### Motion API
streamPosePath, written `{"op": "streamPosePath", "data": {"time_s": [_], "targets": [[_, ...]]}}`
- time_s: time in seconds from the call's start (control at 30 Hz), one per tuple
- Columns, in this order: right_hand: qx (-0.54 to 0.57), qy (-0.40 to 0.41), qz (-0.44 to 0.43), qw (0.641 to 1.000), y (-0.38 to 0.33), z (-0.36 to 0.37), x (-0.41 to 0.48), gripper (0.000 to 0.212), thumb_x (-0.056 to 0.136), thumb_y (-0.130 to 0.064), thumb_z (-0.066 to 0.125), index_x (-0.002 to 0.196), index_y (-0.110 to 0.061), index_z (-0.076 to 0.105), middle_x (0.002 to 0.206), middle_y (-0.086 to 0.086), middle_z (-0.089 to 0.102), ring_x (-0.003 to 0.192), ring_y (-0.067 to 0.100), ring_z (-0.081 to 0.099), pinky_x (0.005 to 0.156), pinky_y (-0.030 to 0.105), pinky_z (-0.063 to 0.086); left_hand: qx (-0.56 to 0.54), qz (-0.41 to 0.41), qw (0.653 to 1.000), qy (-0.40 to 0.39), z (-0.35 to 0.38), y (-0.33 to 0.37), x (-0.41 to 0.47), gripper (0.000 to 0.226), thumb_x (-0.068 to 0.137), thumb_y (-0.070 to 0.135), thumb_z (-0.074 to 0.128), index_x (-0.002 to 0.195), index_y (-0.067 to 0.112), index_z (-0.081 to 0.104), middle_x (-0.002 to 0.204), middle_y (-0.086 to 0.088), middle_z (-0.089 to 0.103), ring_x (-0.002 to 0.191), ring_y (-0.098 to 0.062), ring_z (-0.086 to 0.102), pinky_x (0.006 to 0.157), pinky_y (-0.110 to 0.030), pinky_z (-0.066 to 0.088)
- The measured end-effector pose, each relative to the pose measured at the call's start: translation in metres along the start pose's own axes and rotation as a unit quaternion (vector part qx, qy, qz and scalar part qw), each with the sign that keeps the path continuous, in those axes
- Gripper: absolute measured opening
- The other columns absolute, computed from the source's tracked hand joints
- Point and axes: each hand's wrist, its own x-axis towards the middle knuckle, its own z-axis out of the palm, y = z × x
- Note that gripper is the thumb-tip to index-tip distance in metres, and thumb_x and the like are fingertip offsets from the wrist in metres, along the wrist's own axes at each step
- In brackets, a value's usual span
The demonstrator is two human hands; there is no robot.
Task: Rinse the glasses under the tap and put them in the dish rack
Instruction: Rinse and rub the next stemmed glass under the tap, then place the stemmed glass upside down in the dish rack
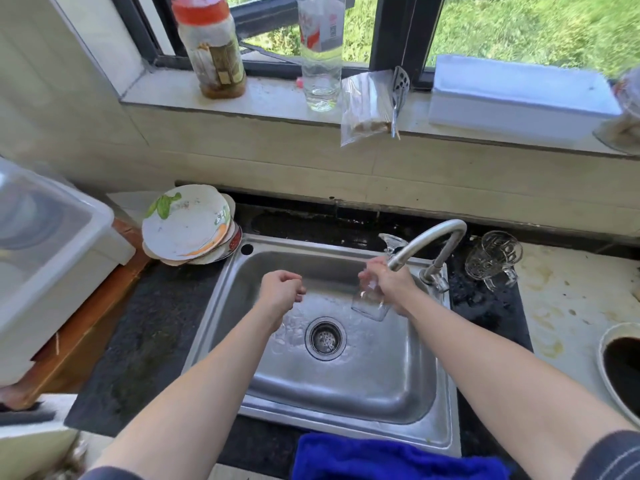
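My right hand (389, 280) grips a clear drinking glass (370, 303) just under the spout of the steel tap (427, 239), over the right side of the steel sink (329, 393). The glass is tilted, its base toward the drain (325, 338). My left hand (282, 289) hovers over the left part of the basin with fingers curled and nothing in it. A clear glass mug (493, 259) with a handle lies tipped on the counter to the right of the tap. A white lidded bin (48, 258), perhaps the dish rack, stands at the far left.
A stack of dirty plates (188, 226) sits at the sink's back-left corner. A blue cloth (391, 457) lies at the front edge. A bowl of dark liquid (623, 368) is at the right edge. The window sill holds a jar (211, 46), a bottle (320, 53) and a white box (519, 95).
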Motion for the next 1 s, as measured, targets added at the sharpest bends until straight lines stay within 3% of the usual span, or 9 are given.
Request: {"op": "streamPosePath", "data": {"time_s": [0.13,0.2,0.33,0.4,0.47,0.6,0.77,1.0], "targets": [[0.016,0.029,0.017,0.999,-0.001,-0.003,-0.008,0.026,0.103,-0.021,0.046,0.082,-0.011,0.058,0.077,0.008,0.068,0.06,0.013,0.052,0.059,0.031,0.046,0.034,0.003,0.999,-0.014,0.003,-0.012,-0.002,0.015,0.09,0.0,0.046,0.088,0.009,0.057,0.071,-0.01,0.062,0.056,-0.016,0.051,0.043,-0.017,0.036],[-0.006,0.029,0.026,0.999,0.006,-0.009,-0.014,0.024,0.1,-0.019,0.049,0.085,-0.009,0.064,0.087,0.01,0.069,0.069,0.016,0.053,0.067,0.035,0.046,0.067,0.005,0.997,-0.029,0.01,-0.019,-0.003,0.016,0.089,0.002,0.046,0.083,0.011,0.058,0.07,-0.011,0.062,0.055,-0.017,0.051,0.045,-0.021,0.037],[-0.008,0.056,0.023,0.998,0.026,-0.028,-0.035,0.004,0.091,-0.018,0.065,0.088,-0.014,0.066,0.102,0.011,0.069,0.096,0.025,0.064,0.094,0.042,0.049,0.154,0.033,0.986,-0.061,0.035,-0.031,-0.006,0.021,0.085,0.004,0.05,0.071,0.017,0.058,0.071,-0.016,0.064,0.069,-0.03,0.063,0.071,-0.038,0.054],[0.005,0.091,-0.001,0.996,0.035,-0.044,-0.044,0.004,0.09,-0.018,0.067,0.091,-0.016,0.064,0.103,0.012,0.07,0.101,0.028,0.066,0.088,0.038,0.052,0.213,0.058,0.972,-0.077,0.051,-0.03,-0.011,0.021,0.084,0.008,0.051,0.068,0.021,0.057,0.077,-0.015,0.066,0.085,-0.035,0.066,0.078,-0.041,0.054],[0.003,0.127,-0.018,0.992,0.042,-0.068,-0.053,0.013,0.089,-0.023,0.068,0.099,-0.017,0.063,0.097,0.006,0.07,0.093,0.022,0.066,0.077,0.029,0.051,0.273,0.096,0.953,-0.086,0.069,-0.02,-0.025,0.016,0.084,0.011,0.051,0.072,0.018,0.059,0.08,-0.01,0.065,0.087,-0.033,0.065,0.076,-0.037,0.053],[-0.005,0.205,-0.031,0.978,0.05,-0.127,-0.079,0.03,0.088,-0.034,0.068,0.096,-0.005,0.071,0.089,0.007,0.071,0.083,0.02,0.062,0.07,0.031,0.044,0.361,0.191,0.906,-0.108,0.117,0.001,-0.062,0.018,0.084,0.013,0.049,0.089,0.011,0.066,0.085,-0.006,0.068,0.083,-0.027,0.062,0.071,-0.035,0.051],[-0.049,0.314,-0.043,0.947,0.068,-0.213,-0.135,0.036,0.087,-0.047,0.064,0.091,-0.011,0.071,0.089,0.006,0.07,0.085,0.024,0.063,0.076,0.034,0.048,0.422,0.289,0.842,-0.172,0.193,0.018,-0.128,0.022,0.084,0.013,0.045,0.092,0.008,0.066,0.089,-0.009,0.068,0.085,-0.029,0.062,0.069,-0.033,0.049],[0.001,0.419,-0.022,0.908,0.145,-0.341,-0.256,0.032,0.087,-0.046,0.065,0.089,-0.015,0.072,0.093,0.003,0.072,0.09,0.023,0.064,0.087,0.04,0.052,0.442,0.382,0.761,-0.282,0.309,-0.004,-0.25,0.018,0.089,0.017,0.049,0.096,0.009,0.064,0.089,-0.012,0.069,0.081,-0.032,0.063,0.068,-0.036,0.053]]}}
